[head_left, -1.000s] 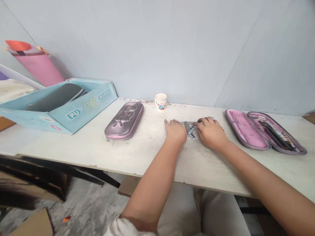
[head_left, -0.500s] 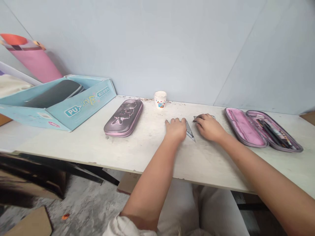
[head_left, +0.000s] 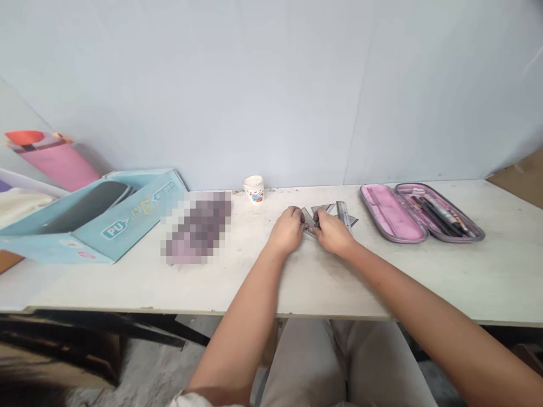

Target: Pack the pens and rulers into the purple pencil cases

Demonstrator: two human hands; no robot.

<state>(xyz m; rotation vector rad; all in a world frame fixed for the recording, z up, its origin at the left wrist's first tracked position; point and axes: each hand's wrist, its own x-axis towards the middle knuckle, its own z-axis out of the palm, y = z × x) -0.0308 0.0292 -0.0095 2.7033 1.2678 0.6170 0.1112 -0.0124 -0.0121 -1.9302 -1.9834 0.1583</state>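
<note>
I've got the left hand [head_left: 287, 230] and right hand [head_left: 333, 234] together, fingers pinching a metal set square [head_left: 309, 218] (steel ruler [head_left: 344, 215] just past the right fingers).

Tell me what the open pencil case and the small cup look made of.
The open pencil case seems lined with soft pink fabric, matte and padded-looking. The small cup is probably paper: matte print, rolled rim.
</note>
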